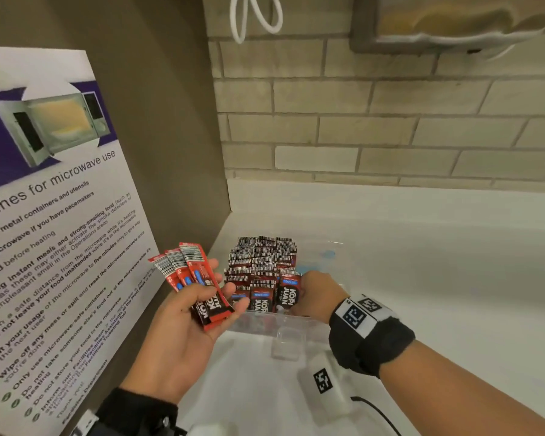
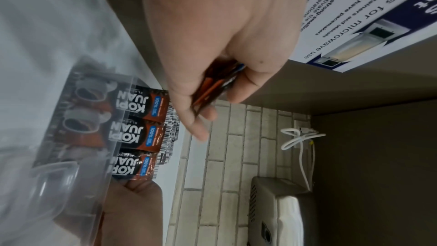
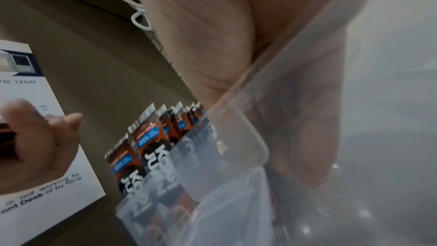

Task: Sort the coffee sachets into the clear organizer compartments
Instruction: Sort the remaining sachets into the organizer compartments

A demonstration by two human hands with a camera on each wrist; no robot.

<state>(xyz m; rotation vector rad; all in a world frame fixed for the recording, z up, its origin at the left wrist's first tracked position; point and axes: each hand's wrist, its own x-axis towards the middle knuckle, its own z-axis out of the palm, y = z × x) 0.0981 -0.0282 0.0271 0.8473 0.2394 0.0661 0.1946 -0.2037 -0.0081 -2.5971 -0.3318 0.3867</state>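
The white counter point(image 1: 422, 262) fills the right and lower frame, under a brick wall point(image 1: 390, 121). A microwave poster point(image 1: 44, 215) covers the left side, its left edge cut off. Low in the middle of the head view stands the clear organizer point(image 1: 283, 325), its walls hard to trace against the white; packed sachets point(image 1: 261, 265) stand upright in it, barcodes up, filling its left part. My left hand point(image 1: 183, 328), lower left, grips a fan of three sachets point(image 1: 195, 284) between thumb and curled fingers, just left of the organizer. My right hand point(image 1: 315, 294) is at the organizer's near right edge, touching the front sachet; its fingers are hidden in the head view and blurred behind plastic in the right wrist view, so I cannot tell how they lie.
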